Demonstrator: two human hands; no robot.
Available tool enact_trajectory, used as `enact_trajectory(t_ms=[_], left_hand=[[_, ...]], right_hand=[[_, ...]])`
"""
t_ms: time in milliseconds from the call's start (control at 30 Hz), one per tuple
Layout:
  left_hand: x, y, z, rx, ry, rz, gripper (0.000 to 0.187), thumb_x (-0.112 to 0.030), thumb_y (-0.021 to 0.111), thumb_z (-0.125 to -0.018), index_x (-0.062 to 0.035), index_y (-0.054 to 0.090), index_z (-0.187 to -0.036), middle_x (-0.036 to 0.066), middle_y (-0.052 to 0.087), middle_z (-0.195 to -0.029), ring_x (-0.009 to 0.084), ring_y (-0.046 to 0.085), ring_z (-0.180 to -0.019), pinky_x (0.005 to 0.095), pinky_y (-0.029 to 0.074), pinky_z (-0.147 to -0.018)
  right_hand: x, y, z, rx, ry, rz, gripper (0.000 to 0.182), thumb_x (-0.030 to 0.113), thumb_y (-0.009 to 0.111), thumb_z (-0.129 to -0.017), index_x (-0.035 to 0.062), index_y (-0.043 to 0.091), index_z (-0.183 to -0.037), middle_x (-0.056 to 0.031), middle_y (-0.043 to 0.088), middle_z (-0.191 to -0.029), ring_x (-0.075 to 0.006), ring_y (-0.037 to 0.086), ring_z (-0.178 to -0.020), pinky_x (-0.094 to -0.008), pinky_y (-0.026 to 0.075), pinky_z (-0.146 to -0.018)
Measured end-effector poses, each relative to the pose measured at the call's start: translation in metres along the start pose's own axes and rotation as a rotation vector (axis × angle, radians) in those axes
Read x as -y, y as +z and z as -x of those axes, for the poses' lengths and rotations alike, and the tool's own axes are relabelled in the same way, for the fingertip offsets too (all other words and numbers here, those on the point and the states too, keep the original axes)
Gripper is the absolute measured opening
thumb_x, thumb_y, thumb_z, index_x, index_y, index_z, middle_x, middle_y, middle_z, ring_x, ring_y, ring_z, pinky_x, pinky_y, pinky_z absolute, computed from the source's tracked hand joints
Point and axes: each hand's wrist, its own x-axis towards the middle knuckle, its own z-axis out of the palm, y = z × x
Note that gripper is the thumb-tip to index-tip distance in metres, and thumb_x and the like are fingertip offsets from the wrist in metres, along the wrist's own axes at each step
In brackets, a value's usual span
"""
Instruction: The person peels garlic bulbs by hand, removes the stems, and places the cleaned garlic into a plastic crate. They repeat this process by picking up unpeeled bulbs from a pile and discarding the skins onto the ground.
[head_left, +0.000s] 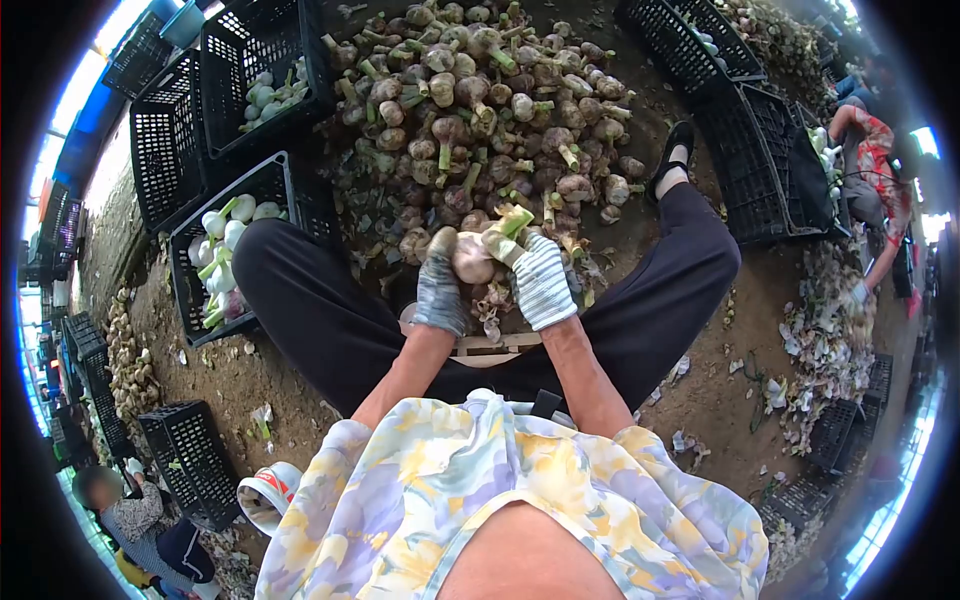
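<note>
Between my knees, my gloved left hand [440,288] is closed around the side of a pale, purplish garlic bulb [473,258]. My right hand [541,280], in a striped glove, has its fingers pinched at the bulb's green stalk [514,221], which points up and to the right. Just beyond both hands spreads a heap of unpeeled garlic [470,120] with cut stalks and dirty skins. Loose skins [490,297] hang or lie below the held bulb. The fingertips are partly hidden by the bulb and stalk.
Left of my knee stands a black crate [290,205] with white garlic [225,240]; another crate [262,130] behind it holds more. Black crates [745,165] stand at right. Peeled skins [815,350] litter the dirt floor. Other people [875,165] work at both sides.
</note>
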Motion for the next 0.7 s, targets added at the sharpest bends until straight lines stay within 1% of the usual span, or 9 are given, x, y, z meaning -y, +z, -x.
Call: enact_trajectory(t_ms=[33, 200, 267, 300, 400, 467, 533, 567, 700], left_hand=[[0.001, 0.012, 0.002, -0.217, -0.062, 0.054, 0.058, -0.063, 0.053, -0.073, -0.0099, 0.059, -0.095, 0.006, 0.063, -0.084, 0.0211, 0.060, -0.070, 0.0326, 0.053, -0.059], [-0.003, 0.008, -0.011, -0.331, -0.247, 0.012, 0.054, -0.061, 0.050, -0.075, -0.0126, 0.060, -0.097, 0.006, 0.063, -0.081, 0.0241, 0.060, -0.065, 0.0391, 0.051, -0.056], [0.004, -0.031, -0.033, -0.120, -0.453, 0.045, 0.054, -0.062, 0.038, -0.079, -0.0140, 0.059, -0.092, 0.008, 0.061, -0.074, 0.0264, 0.055, -0.050, 0.0390, 0.043, -0.036], [0.002, -0.037, -0.027, 0.360, -0.611, 0.274, 0.051, -0.056, 0.031, -0.083, -0.0137, 0.058, -0.091, 0.010, 0.058, -0.067, 0.0266, 0.048, -0.040, 0.0396, 0.034, -0.028], [0.017, -0.048, -0.037, 0.501, -0.552, 0.274, 0.045, -0.048, 0.031, -0.086, -0.0128, 0.057, -0.094, 0.010, 0.058, -0.066, 0.0278, 0.049, -0.040, 0.0403, 0.034, -0.027], [0.019, -0.060, -0.051, 0.625, -0.627, 0.358, 0.042, -0.044, 0.032, -0.087, -0.0102, 0.057, -0.096, 0.013, 0.060, -0.075, 0.0297, 0.057, -0.054, 0.0418, 0.046, -0.040], [0.023, -0.061, -0.055, 0.312, -0.432, 0.474, 0.048, -0.043, 0.032, -0.087, -0.0041, 0.056, -0.100, 0.015, 0.060, -0.087, 0.0301, 0.060, -0.075, 0.0384, 0.052, -0.065], [0.047, -0.113, -0.092, 0.464, -0.248, 0.300, 0.055, -0.045, 0.030, -0.088, 0.0023, 0.054, -0.103, 0.016, 0.058, -0.096, 0.0280, 0.058, -0.087, 0.0330, 0.047, -0.083], [-0.017, 0.011, 0.006, 0.105, -0.247, 0.176, 0.047, -0.039, 0.052, -0.085, 0.0027, 0.052, -0.106, 0.012, 0.057, -0.095, 0.0238, 0.058, -0.085, 0.0327, 0.046, -0.085]], right_hand=[[-0.003, -0.004, 0.001, 0.021, -0.071, 0.138, 0.026, 0.013, 0.066, -0.077, -0.0006, 0.062, -0.099, -0.0044, 0.063, -0.086, -0.0083, 0.053, -0.075, -0.0239, 0.045, -0.068], [-0.011, -0.025, -0.005, 0.133, -0.101, 0.172, 0.028, 0.008, 0.065, -0.075, -0.0025, 0.061, -0.101, -0.0058, 0.064, -0.089, -0.0104, 0.057, -0.076, -0.0253, 0.046, -0.067], [-0.009, -0.029, -0.007, 0.156, 0.017, 0.192, 0.025, 0.002, 0.061, -0.074, -0.0039, 0.060, -0.098, -0.0075, 0.064, -0.084, -0.0145, 0.059, -0.073, -0.0255, 0.047, -0.067], [-0.020, -0.031, -0.013, 0.140, -0.178, 0.353, 0.028, -0.002, 0.056, -0.073, -0.0034, 0.059, -0.102, -0.0088, 0.063, -0.089, -0.0152, 0.059, -0.078, -0.0257, 0.047, -0.071], [-0.034, -0.030, -0.029, -0.005, -0.834, 0.960, 0.044, -0.011, 0.042, -0.064, -0.0026, 0.054, -0.106, -0.0169, 0.059, -0.098, -0.0257, 0.058, -0.089, -0.0276, 0.044, -0.081], [-0.025, -0.025, -0.024, 0.079, -0.754, 0.894, 0.046, -0.010, 0.050, -0.067, -0.0009, 0.051, -0.112, -0.0129, 0.058, -0.103, -0.0213, 0.057, -0.091, -0.0268, 0.043, -0.083], [0.007, -0.013, -0.006, 0.308, -0.236, 0.236, 0.052, -0.007, 0.058, -0.069, 0.0014, 0.047, -0.119, -0.0075, 0.057, -0.106, -0.0155, 0.055, -0.095, -0.0258, 0.043, -0.084], [0.007, -0.019, -0.005, 0.380, -0.172, 0.158, 0.055, -0.010, 0.060, -0.068, 0.0042, 0.048, -0.120, -0.0043, 0.058, -0.105, -0.0119, 0.054, -0.096, -0.0258, 0.045, -0.081], [-0.019, -0.037, -0.005, 0.340, -0.419, 0.833, 0.026, 0.000, 0.061, -0.073, 0.0001, 0.058, -0.099, -0.0029, 0.063, -0.083, -0.0120, 0.059, -0.071, -0.0270, 0.049, -0.066]])
